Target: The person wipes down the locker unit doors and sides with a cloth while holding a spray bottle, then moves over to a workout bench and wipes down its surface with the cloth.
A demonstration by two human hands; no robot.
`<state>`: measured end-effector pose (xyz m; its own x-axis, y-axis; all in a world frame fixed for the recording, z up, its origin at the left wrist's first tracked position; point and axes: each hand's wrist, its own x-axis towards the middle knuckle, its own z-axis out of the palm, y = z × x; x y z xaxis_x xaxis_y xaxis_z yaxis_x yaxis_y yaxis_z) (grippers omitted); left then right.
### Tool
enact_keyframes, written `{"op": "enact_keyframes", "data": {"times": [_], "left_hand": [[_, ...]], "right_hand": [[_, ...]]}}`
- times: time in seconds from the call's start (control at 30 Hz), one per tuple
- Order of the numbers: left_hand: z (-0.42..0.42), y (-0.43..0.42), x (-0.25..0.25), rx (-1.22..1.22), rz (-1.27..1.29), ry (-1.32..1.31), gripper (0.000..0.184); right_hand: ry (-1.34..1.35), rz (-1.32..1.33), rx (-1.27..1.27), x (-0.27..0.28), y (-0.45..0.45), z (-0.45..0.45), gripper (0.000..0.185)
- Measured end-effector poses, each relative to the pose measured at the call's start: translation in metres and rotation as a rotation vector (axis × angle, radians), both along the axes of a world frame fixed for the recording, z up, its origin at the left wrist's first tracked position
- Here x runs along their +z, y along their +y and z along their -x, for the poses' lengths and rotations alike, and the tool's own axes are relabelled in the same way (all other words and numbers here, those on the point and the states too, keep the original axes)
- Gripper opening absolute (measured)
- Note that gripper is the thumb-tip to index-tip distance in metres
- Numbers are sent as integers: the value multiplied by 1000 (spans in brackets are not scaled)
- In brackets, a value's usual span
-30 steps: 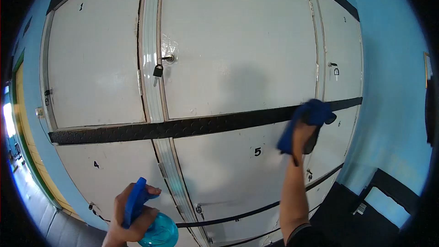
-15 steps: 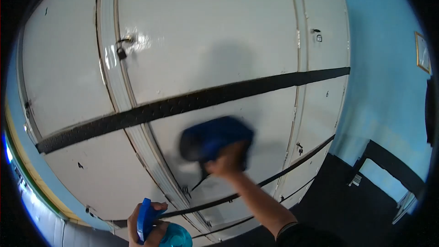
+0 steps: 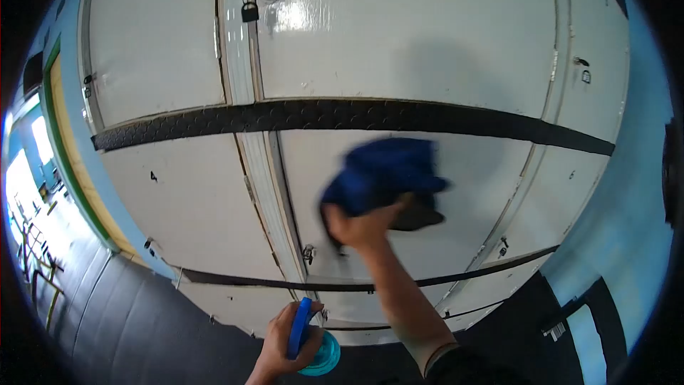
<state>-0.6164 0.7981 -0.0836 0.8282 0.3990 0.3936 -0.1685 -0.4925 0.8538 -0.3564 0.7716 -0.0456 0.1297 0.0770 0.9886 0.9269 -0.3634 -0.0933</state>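
In the head view, grips dark blue cloth [image 3: 390, 171] with right hand [image 3: 362, 228] at frame centre, over white door [image 3: 479, 189]; grips spray bottle [image 3: 324, 356] with left hand [image 3: 279, 341], lower centre. Seems mid-wipe; probably calls next for keeping cloth flat.

Black right sleeve [image 3: 464, 366], bare hands [image 3: 362, 228]

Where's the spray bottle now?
The spray bottle is near the bottom of the head view, slightly left of centre, in the left hand, left of the right forearm.
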Motion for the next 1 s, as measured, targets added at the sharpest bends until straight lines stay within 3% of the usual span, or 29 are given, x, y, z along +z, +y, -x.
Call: {"op": "enact_keyframes", "data": {"times": [0.13,0.2,0.27,0.33,0.47,0.53,0.57,0.6,0.7,0.73,0.87,1.0], "left_hand": [[7,-19,1,82,63,56,38],[13,-28,-1,204,179,120,38],[14,-30,-7,226,153,103,38],[14,-30,-11,239,114,87,38],[0,-39,-16,197,65,21,38],[-9,-44,-17,223,140,57,39],[-13,-45,-17,204,130,64,39],[-18,-46,-17,173,101,61,39],[-31,-50,-22,123,94,88,39],[-33,-51,-22,106,105,114,39],[-35,-64,-20,87,136,21,38],[-32,-65,-39,77,118,89,38]], "right_hand": [[-113,164,189,6,65,60,55],[197,973,288,1,70,72,49],[230,950,418,-15,61,72,46],[168,494,640,-74,78,63,42],[201,383,767,-90,34,59,42],[564,476,1032,-86,7,59,44],[569,460,1017,-92,-1,50,44],[508,498,829,-103,-8,36,52],[730,693,192,-63,-66,1,80],[750,602,-71,-78,-86,-19,96],[-94,45,-265,-152,-163,-114,89],[463,-172,-247,-123,-182,-100,32]]}}
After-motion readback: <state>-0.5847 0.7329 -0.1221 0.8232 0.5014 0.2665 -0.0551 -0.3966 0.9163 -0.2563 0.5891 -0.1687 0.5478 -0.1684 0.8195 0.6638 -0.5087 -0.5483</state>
